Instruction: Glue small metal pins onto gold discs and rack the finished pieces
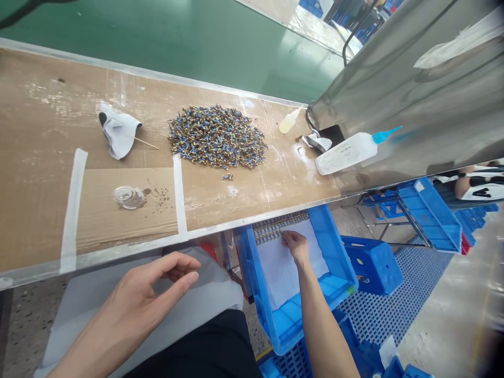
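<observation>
My right hand (295, 245) reaches into a blue plastic bin (340, 249), its fingertips pinched at the end of a row. Whatever they pinch is too small to make out. Rows of small blue, brown and gold parts (268, 231) lie there on a white sheet (285, 273). Above my lap hangs my left hand (153, 289), holding nothing, thumb and curled fingers apart. On the cardboard-covered bench (244, 197) is a large pile of similar small parts (218, 136), with a couple lying loose (227, 177) in front of it.
A clear round dish (129, 197) sits between white tape strips. Behind it is a crumpled cloth (120, 134) with a thin stick. A small bottle (289, 122) and a blue-tipped squeeze bottle (348, 153) lie rightward, beside a metal panel (394, 94). A blue stool (372, 265) stands beyond the bin.
</observation>
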The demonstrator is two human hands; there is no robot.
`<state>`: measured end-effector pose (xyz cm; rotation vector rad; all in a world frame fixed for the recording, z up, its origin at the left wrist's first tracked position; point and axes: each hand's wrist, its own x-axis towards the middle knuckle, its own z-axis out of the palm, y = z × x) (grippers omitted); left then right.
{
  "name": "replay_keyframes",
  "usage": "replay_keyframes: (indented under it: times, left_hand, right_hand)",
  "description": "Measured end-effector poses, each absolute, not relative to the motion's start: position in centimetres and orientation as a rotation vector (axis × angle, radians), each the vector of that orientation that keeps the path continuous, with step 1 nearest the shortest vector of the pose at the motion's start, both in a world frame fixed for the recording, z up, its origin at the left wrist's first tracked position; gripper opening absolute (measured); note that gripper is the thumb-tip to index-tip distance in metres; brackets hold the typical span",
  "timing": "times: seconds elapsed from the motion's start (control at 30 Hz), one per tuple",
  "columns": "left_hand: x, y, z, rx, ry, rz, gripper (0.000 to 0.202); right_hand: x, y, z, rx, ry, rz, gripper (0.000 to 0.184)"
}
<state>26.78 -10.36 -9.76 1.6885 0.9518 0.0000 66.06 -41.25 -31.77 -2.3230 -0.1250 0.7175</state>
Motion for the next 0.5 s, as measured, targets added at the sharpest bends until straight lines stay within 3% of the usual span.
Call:
replay_keyframes:
  times: [0.37, 0.5]
  left_hand:
    - [26.4, -10.3, -10.2, 1.69, 0.978, 0.017, 0.037]
    - [26.0, -9.8, -11.1, 1.734, 0.871, 0.018, 0.033]
  right_hand:
    - [65.1, -39.6, -30.6, -2.269, -0.041, 0.714, 0.031]
    - [63.8, -38.7, -27.8, -2.253, -0.041, 0.515, 0.039]
